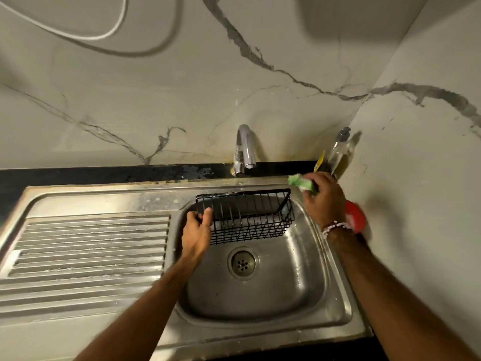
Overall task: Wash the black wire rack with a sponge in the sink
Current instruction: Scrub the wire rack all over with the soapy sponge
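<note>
The black wire rack [250, 217] hangs tilted over the back of the steel sink [335, 269], its open side facing me. My left hand [196, 234] grips the rack's left end, thumb over the top rim. A green sponge [302, 184] is pinched in the fingers of my right hand [324, 199], which hovers at the sink's back right corner, just right of the rack and apart from it. The wrist of that hand wears a beaded bracelet.
A chrome tap [244, 149] stands behind the basin, no water running. A clear soap bottle [338, 152] with a pump leans in the right corner. A red object [355, 214] lies on the right rim behind my wrist. The ribbed draining board [88, 246] spreads left. The drain [242, 262] is open.
</note>
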